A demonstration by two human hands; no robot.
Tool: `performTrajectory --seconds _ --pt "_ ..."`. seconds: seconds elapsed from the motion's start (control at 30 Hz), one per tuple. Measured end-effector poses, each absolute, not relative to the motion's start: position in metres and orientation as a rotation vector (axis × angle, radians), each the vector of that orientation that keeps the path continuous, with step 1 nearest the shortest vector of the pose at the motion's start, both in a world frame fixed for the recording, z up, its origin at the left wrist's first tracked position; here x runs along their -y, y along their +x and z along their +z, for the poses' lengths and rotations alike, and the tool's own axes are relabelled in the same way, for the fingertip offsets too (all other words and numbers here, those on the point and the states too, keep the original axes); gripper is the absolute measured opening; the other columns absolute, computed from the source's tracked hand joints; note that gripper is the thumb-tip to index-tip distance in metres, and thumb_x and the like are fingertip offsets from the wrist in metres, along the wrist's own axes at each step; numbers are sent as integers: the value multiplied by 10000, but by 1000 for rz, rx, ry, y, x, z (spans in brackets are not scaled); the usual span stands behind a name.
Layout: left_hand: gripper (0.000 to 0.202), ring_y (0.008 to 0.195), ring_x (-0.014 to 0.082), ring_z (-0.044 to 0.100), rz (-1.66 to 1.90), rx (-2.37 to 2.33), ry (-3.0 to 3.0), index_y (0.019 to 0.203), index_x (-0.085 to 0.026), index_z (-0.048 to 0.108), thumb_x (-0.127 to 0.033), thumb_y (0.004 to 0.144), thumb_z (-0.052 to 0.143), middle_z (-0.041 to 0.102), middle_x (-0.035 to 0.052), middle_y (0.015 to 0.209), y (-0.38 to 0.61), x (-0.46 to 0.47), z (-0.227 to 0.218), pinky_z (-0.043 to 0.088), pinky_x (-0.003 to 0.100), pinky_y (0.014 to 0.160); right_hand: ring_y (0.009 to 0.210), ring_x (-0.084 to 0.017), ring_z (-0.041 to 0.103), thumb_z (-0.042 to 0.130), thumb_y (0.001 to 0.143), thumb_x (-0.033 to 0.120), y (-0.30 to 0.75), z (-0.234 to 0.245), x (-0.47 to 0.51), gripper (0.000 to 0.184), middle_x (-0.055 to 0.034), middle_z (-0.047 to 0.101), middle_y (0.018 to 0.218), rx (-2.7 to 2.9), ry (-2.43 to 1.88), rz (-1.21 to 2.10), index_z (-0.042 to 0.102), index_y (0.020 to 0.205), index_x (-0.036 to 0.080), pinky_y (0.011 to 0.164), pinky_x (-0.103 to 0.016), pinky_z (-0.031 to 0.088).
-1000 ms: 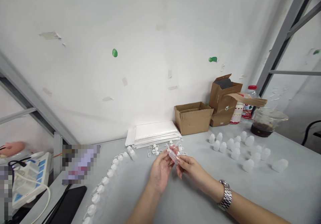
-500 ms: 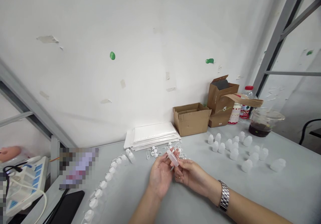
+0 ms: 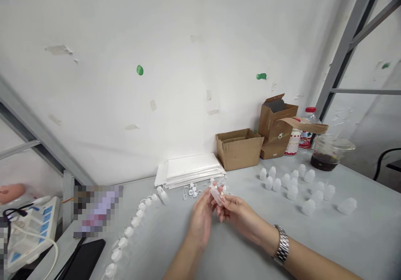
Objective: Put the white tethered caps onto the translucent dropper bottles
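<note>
Both hands meet above the middle of the table around one small translucent plastic bottle point(image 3: 216, 196), tilted with its neck up and to the left. My left hand point(image 3: 203, 213) grips it near the neck, partly hidden behind it. My right hand point(image 3: 234, 211), with a metal watch on the wrist, pinches its lower end. Just behind the hands lie loose white looped caps point(image 3: 191, 191). To the left runs a curved row of capped bottles point(image 3: 135, 221). Several uncapped translucent bottles point(image 3: 292, 192) stand at the right, one of them lying on its side.
Behind the caps is a stack of white envelopes point(image 3: 194, 169) against the wall. A cardboard box point(image 3: 241, 152), a brown paper bag point(image 3: 277, 136) and a plastic bowl of dark liquid point(image 3: 326, 159) stand at the back right. A black phone-like slab point(image 3: 84, 261) and a power strip point(image 3: 34, 234) lie left.
My left hand has turned, its palm now facing more inward, and the fingers have shifted on the bottle. The right hand has moved only slightly, still holding the bottle.
</note>
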State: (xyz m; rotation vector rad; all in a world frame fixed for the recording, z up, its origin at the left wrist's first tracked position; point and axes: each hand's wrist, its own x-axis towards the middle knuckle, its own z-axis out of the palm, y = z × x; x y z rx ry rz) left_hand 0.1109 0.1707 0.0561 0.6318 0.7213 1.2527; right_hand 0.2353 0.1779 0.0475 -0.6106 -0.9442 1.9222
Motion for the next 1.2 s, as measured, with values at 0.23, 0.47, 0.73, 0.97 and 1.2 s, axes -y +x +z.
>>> performTrajectory --seconds 0.23,0.47,0.73,0.97,1.2 --pt "325 991 251 582 1398 -1057 934 884 -163 687 -290 590 736 690 103 977 105 -177 55 423 341 859 632 -139 560 729 598 452 232 46 -180 352 -9 605 729 1233 -812 1651 594 763 171 646 -311 458" --pt "392 1061 268 544 1250 -857 918 1042 -174 648 -294 669 670 658 114 1079 102 -174 59 417 346 865 753 -169 550 575 760 414 234 52 -175 269 -30 636 806 1580 -962 1348 628 862 171 717 -303 436" --pt "357 1163 267 470 1246 -796 796 1093 -172 617 -258 751 561 639 104 1116 107 -164 61 288 391 999 756 -176 533 546 785 287 234 46 -168 108 -19 630 806 1784 -1225 826 582 831 197 719 -297 409" --pt "319 1149 260 476 1246 -770 758 1039 -162 646 -225 743 547 648 100 1096 107 -166 58 286 365 982 771 -192 513 548 790 257 236 38 -168 87 -27 612 773 1871 -1268 559 581 848 202 722 -315 406" --pt "391 1142 243 477 1177 -701 628 1124 -166 592 -247 759 477 652 86 1085 109 -164 59 281 355 976 764 -193 488 562 787 277 234 40 -166 80 -19 594 728 1819 -1357 592 594 795 204 713 -303 386"
